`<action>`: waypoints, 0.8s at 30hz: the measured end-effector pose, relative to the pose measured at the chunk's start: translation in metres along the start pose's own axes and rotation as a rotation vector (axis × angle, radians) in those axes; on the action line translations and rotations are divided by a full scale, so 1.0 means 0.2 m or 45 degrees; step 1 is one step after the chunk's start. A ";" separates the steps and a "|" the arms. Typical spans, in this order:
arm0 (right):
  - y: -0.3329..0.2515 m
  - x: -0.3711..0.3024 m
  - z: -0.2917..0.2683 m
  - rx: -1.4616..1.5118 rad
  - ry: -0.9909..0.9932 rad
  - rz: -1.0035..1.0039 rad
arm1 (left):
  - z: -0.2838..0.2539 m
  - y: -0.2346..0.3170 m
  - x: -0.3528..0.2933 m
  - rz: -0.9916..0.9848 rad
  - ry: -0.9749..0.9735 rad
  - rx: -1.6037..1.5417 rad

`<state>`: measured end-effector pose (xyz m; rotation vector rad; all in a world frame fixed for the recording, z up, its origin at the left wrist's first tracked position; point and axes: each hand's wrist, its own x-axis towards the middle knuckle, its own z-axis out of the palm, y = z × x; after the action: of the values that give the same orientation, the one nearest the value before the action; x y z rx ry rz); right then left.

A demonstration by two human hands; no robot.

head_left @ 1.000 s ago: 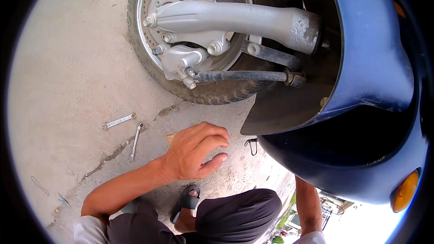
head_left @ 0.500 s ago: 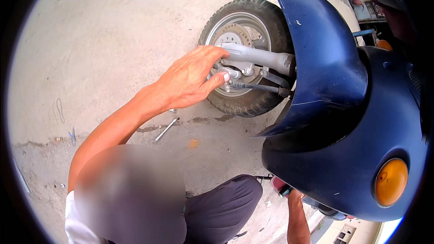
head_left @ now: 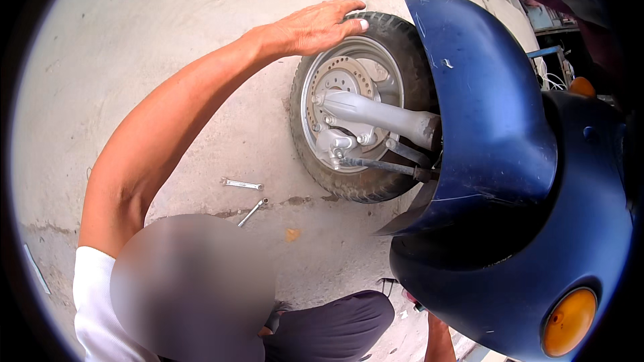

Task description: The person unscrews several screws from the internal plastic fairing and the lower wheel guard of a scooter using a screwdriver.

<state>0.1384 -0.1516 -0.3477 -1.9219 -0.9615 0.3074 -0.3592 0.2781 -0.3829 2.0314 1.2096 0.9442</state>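
Note:
My left hand [head_left: 325, 27] lies at the upper edge of the front tyre [head_left: 362, 188] of a dark blue scooter, its fingers stretched out and thumb apart. It appears to touch the rubber and holds nothing visible. Below it show the drilled brake disc [head_left: 345, 66], the silver fork leg [head_left: 382, 112] and the brake caliper [head_left: 334, 142]. At the lower right, my right hand [head_left: 431, 316] is mostly hidden behind the scooter's front body panel [head_left: 463, 308], near a small red and dark part. Its fingers cannot be seen.
An open-ended spanner [head_left: 242, 184] and a second, slim spanner [head_left: 253, 212] lie on the concrete floor left of the wheel. The blue mudguard [head_left: 479, 94] overhangs the tyre. An orange indicator light [head_left: 569, 322] sits on the body panel; dark red fabric shows at the upper right.
My left hand has moved from the caliper and fork leg up to the tyre's upper edge. The open-ended spanner, mostly covered by my arm before, now shows. My view has shifted slightly.

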 end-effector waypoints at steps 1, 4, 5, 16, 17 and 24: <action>0.00 -0.01 -0.01 -0.015 0.020 0.013 | 0.05 -0.04 0.08 0.027 0.007 -0.053; -0.03 -0.05 -0.06 -0.055 0.066 0.050 | 0.19 -0.09 0.29 0.116 -0.075 -0.219; -0.05 -0.04 -0.06 -0.061 0.077 0.057 | 0.21 -0.14 0.34 0.202 -0.055 -0.274; -0.09 -0.05 0.00 -0.055 0.231 0.163 | 0.15 -0.08 0.32 0.260 0.134 -0.483; -0.10 -0.01 0.06 -0.031 0.225 0.156 | 0.06 -0.08 0.29 0.257 0.154 -0.464; -0.07 0.04 0.13 -0.042 0.391 0.212 | 0.09 -0.08 0.13 -0.014 0.115 -0.205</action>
<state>0.1227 -0.1255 -0.3487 -2.0113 -0.6101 0.0870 -0.3441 0.3056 -0.3981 1.8718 1.1514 1.1020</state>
